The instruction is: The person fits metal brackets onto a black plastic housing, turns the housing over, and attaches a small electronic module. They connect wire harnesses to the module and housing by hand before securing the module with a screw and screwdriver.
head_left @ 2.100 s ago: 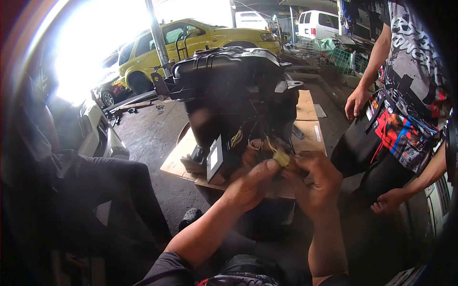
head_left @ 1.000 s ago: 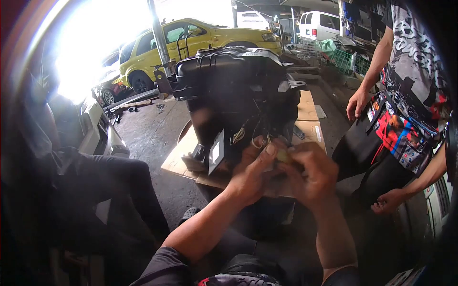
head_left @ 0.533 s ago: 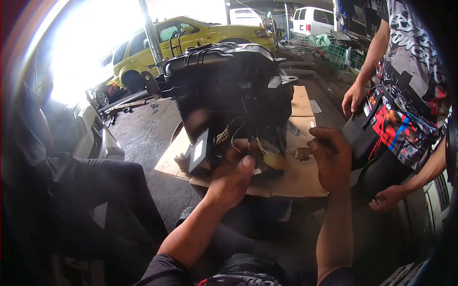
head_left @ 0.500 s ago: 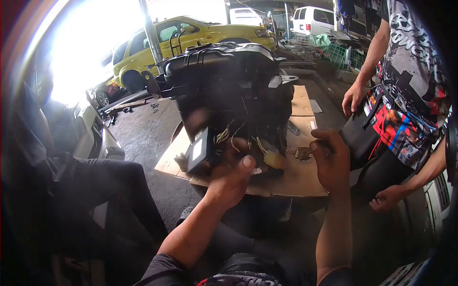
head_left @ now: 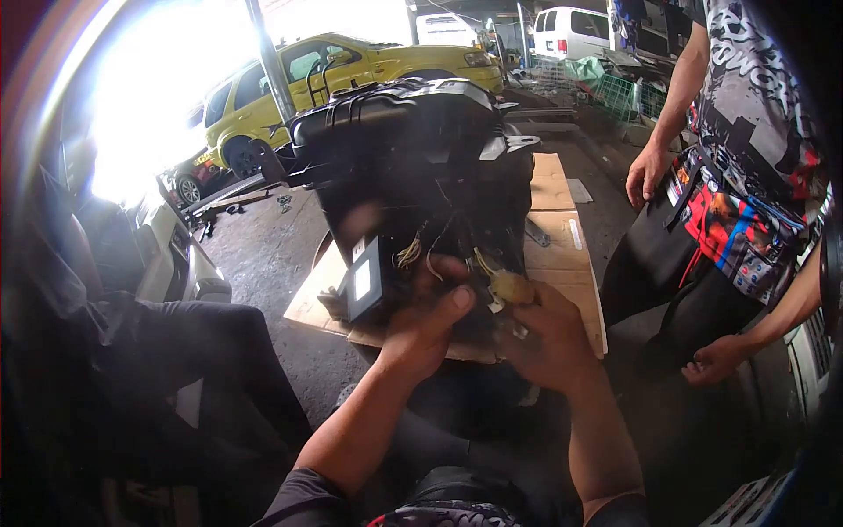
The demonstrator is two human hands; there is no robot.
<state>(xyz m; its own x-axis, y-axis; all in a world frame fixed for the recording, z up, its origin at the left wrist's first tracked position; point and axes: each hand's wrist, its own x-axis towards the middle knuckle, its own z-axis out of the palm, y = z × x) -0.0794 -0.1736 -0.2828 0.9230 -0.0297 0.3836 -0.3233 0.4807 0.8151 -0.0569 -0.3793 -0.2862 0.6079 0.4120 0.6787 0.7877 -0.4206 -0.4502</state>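
Observation:
A large black plastic assembly stands on cardboard in front of me, with thin wires hanging from its near side. My left hand is at these wires, its thumb up and its fingers curled; what they grip is too dark to tell. Left of it is a black box with a white label. My right hand has its thumb and fingers against a yellowish taped bundle at the end of some yellow wires.
A person stands close at the right, arms lowered. Another person's dark-clothed leg is at the left. Flat cardboard lies under the assembly. A yellow car and a white van stand behind.
My right hand has moved left and down from the open space at the right and taken hold of the yellowish bundle. My left hand has stayed nearly in place.

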